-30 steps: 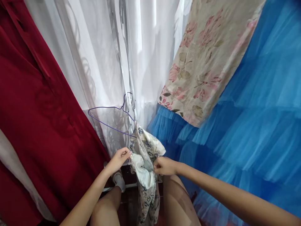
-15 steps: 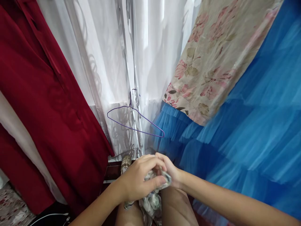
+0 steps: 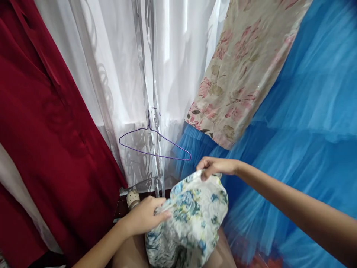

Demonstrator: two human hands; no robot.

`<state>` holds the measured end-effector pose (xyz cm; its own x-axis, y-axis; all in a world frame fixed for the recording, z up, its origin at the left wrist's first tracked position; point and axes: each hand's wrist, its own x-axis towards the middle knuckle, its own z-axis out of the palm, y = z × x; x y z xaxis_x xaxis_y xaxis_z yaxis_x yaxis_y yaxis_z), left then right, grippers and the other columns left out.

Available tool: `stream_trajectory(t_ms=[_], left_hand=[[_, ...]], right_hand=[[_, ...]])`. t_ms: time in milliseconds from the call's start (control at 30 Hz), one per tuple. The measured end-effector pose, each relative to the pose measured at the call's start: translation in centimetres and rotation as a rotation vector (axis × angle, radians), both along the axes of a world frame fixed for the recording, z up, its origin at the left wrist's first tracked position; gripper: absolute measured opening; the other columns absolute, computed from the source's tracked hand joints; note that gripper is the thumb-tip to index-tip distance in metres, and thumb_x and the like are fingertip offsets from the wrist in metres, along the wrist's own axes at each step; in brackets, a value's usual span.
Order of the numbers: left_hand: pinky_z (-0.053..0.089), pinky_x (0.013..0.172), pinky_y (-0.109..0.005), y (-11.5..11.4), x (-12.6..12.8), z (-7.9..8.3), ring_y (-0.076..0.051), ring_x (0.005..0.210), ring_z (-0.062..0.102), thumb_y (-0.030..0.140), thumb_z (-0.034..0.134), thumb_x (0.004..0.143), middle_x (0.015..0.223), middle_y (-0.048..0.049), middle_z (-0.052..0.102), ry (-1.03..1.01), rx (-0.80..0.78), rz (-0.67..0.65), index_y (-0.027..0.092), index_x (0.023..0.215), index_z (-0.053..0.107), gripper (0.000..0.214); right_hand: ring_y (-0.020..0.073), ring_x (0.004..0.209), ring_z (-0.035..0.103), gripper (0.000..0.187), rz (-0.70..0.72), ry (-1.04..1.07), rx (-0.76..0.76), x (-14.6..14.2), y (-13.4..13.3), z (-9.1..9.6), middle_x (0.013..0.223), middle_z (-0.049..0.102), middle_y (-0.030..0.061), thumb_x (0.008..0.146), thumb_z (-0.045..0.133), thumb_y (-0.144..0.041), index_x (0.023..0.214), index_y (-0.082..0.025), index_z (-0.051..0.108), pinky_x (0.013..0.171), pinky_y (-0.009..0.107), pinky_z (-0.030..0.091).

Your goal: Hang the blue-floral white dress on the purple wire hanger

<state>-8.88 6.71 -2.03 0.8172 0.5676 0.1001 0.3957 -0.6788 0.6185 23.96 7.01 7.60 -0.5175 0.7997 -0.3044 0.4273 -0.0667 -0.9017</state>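
A white garment with blue, green and yellow flowers (image 3: 192, 212) hangs spread between my hands, above my bare legs. My right hand (image 3: 216, 167) pinches its upper edge near the top right. At its left side my left hand (image 3: 147, 214) grips the cloth, thumb on top. The garment's lower part bunches over my lap, and its exact kind is unclear. Just beyond my hands, a purple wire hanger (image 3: 154, 153) with nothing on it hangs by its hook from a white metal stand (image 3: 153, 74).
Long dark red cloth (image 3: 64, 149) hangs on the left. White curtains (image 3: 117, 67) cover the back. To the right hang a beige floral garment (image 3: 223, 93) and layered blue tulle (image 3: 301, 123). A cream shoe with holes (image 3: 133, 198) shows on the dark floor.
My hands were together around the bunched garment; now they are apart, with the cloth opened out between them. My right hand moved up and right, my left hand left. The view shifted slightly.
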Motion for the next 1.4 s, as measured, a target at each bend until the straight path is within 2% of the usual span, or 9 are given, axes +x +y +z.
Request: stream_trajectory(t_ms=[167,367,500,667,900,1067,1233,1333,1400], left_hand=[[0.041,0.081,-0.034,2.0,-2.4,2.8,-0.021,0.083,0.051,0.041,0.048,0.095,0.076,-0.0039,0.06,-0.026,0.417,0.144,0.02,0.081,0.058,0.028],[0.044,0.08,-0.032,4.3,-6.3,5.0,-0.023,0.091,0.055,0.041,0.046,0.096,0.082,-0.0043,0.063,-0.098,0.449,0.37,0.022,0.083,0.062,0.028],[0.038,0.099,-0.041,7.8,-10.7,4.7,-0.021,0.086,0.056,0.036,0.045,0.096,0.083,-0.0029,0.063,0.032,0.576,0.346,0.022,0.092,0.065,0.024],[0.021,0.112,-0.05,13.0,-15.0,4.9,-0.021,0.091,0.059,0.025,0.047,0.09,0.085,-0.0021,0.066,0.203,0.592,0.4,0.026,0.092,0.067,0.02],[0.033,0.1,-0.053,19.8,-11.9,9.6,-0.034,0.107,0.056,0.017,0.048,0.079,0.094,-0.0113,0.067,-0.007,0.515,0.714,0.023,0.089,0.063,0.019],[0.049,0.077,-0.038,22.4,-7.3,11.9,-0.025,0.085,0.064,0.017,0.045,0.077,0.098,-0.0085,0.069,-0.248,0.363,0.681,0.021,0.102,0.06,0.03],[0.049,0.068,-0.028,22.0,-6.6,11.6,-0.018,0.079,0.063,0.027,0.059,0.074,0.108,-0.0078,0.066,-0.449,0.315,0.713,0.02,0.121,0.049,0.049],[0.046,0.065,-0.028,20.6,-7.9,10.6,-0.019,0.074,0.059,0.044,0.063,0.076,0.089,-0.0065,0.065,-0.473,0.304,0.762,0.016,0.099,0.059,0.036],[0.043,0.062,-0.027,19.4,-8.6,9.8,-0.018,0.066,0.055,0.052,0.06,0.079,0.073,-0.0034,0.061,-0.461,0.29,0.74,0.015,0.081,0.061,0.037]], right_hand=[[0.0094,0.049,0.052,0.014,-0.233,0.135,0.293,1.0,4.5,2.7,0.057,0.061,-0.0023,0.068,0.074,-0.025,0.07,-0.013,0.069,0.047,0.02,0.036],[0.0122,0.058,0.06,0.026,-0.324,0.42,0.408,-5.4,10.1,2.4,0.069,0.066,-0.0019,0.069,0.077,-0.034,0.085,-0.018,0.065,0.053,0.022,0.044],[0.0131,0.059,0.062,0.041,-0.266,0.468,0.376,-8.2,10.4,1.3,0.072,0.067,-0.0014,0.07,0.078,-0.033,0.106,-0.02,0.063,0.053,0.023,0.047],[0.013,0.066,0.063,0.044,-0.273,0.4,0.44,-7.0,9.4,1.9,0.084,0.072,0.0025,0.074,0.075,-0.029,0.116,-0.019,0.067,0.059,0.023,0.049],[0.0141,0.065,0.061,0.042,-0.218,0.228,0.482,-5.8,8.3,4.3,0.082,0.073,0.002,0.074,0.074,-0.037,0.111,-0.016,0.073,0.057,0.024,0.047],[0.0169,0.067,0.064,0.041,-0.215,0.239,0.383,-5.7,7.6,5.1,0.085,0.074,0.0047,0.075,0.072,-0.045,0.106,-0.018,0.073,0.059,0.026,0.05],[0.0258,0.085,0.066,0.052,-0.513,-0.092,0.625,-3.9,8.8,3.5,0.095,0.073,0.0114,0.074,0.069,-0.057,0.103,-0.014,0.072,0.073,0.032,0.052],[0.0214,0.078,0.062,0.056,-0.727,-0.176,0.856,-2.6,8.8,0.8,0.088,0.069,0.0089,0.072,0.07,-0.061,0.102,-0.014,0.068,0.068,0.03,0.047],[0.0154,0.061,0.053,0.052,-0.695,-0.101,0.837,-2.0,7.9,-1.1,0.068,0.06,0.0023,0.076,0.062,-0.066,0.082,-0.015,0.065,0.056,0.026,0.04]])
